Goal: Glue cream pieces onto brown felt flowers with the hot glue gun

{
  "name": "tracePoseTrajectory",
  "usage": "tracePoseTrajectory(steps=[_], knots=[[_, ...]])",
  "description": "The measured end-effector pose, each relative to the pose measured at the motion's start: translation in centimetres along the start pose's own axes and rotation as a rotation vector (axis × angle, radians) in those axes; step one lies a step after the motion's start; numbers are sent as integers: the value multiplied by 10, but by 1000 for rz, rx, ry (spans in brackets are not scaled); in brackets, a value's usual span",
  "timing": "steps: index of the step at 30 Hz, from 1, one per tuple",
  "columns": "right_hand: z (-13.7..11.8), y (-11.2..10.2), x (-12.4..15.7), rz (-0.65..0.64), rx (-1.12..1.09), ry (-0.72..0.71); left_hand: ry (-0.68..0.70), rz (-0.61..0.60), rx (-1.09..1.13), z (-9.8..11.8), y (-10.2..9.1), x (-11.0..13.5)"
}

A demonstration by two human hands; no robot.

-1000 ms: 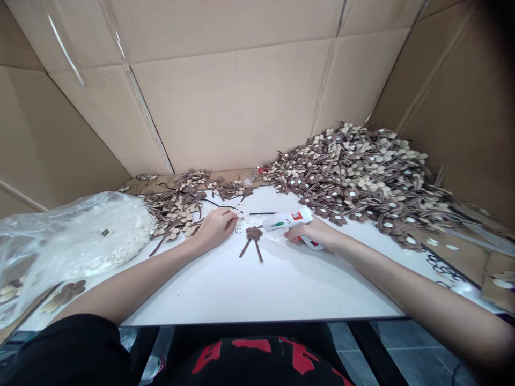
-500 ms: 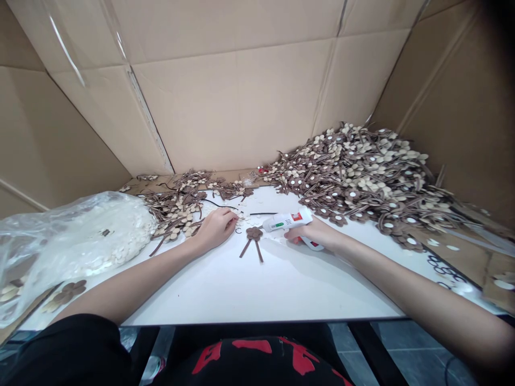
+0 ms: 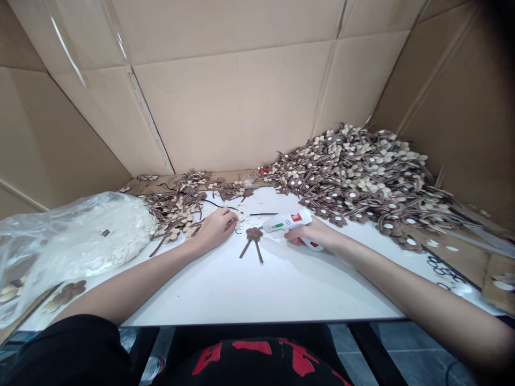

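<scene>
My right hand (image 3: 316,234) is wrapped round the handle of a white hot glue gun (image 3: 279,223) with red and green details. The gun's nozzle points left, right at the edge of a brown flower (image 3: 254,234) that lies flat on the white table (image 3: 257,295). Two strips run down from the flower toward me. Left of it, my left hand (image 3: 218,229) rests on the table with curled fingers, beside small white discs (image 3: 243,217). What those fingers hold, if anything, is too small to make out.
Brown and beige flowers form a large pile (image 3: 362,171) at the back right, many with white discs. A smaller pile (image 3: 181,206) lies behind my left hand. A clear bag of white discs (image 3: 104,230) sits on the left. Cardboard walls (image 3: 233,107) enclose the table.
Hardly anything differs. The glue gun's body has shifted down very slightly beside the flower; my left hand stays where it was.
</scene>
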State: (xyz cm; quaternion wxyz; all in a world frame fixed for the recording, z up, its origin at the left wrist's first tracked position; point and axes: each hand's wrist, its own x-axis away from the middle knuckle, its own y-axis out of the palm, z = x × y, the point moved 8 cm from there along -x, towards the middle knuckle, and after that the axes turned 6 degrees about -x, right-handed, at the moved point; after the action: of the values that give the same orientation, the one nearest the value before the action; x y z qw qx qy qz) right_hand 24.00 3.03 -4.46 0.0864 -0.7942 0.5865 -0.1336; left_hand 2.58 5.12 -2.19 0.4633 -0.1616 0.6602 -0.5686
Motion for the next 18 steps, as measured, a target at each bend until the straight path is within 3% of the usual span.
tracePoseTrajectory(steps=[18], knots=[[-2, 1, 2, 2, -30, 4, -13, 33, -11, -1, -2, 0]])
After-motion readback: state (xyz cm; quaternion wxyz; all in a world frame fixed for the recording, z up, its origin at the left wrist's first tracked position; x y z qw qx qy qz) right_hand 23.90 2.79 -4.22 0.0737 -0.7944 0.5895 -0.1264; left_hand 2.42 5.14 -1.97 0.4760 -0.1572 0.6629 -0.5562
